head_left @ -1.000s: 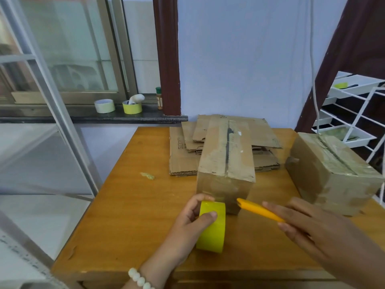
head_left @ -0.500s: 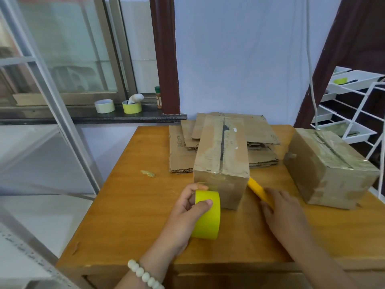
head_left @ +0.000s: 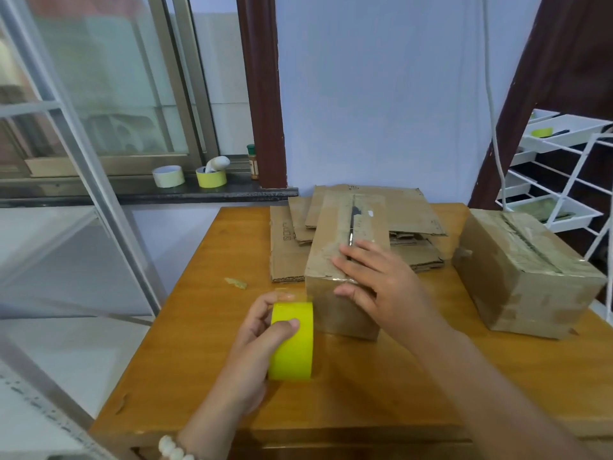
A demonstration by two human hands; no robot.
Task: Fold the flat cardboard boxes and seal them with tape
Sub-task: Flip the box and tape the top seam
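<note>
Wooden bench (head_left: 205,327) fills the lower frame, with a folded cardboard box (head_left: 345,260) at its centre. The left hand (head_left: 258,343) has its fingers (head_left: 287,325) gripping an upright yellow tape roll (head_left: 293,346) just beside the box's near face. The right hand (head_left: 381,283) lies flat with spread fingers on the box's near top edge; flat cardboard sheets (head_left: 411,210) lie behind, a taped box (head_left: 530,277) at right.

One head-worn wide-angle view looks forward and down from above the near edge of the desk (head_left: 212,327), close enough that both forearms enter from the bottom of the frame. It faces the far edge and the blue wall (head_left: 381,94) behind it. The window (head_left: 109,94) lies off the left edge, a white rack (head_left: 557,194) off the right.
</note>
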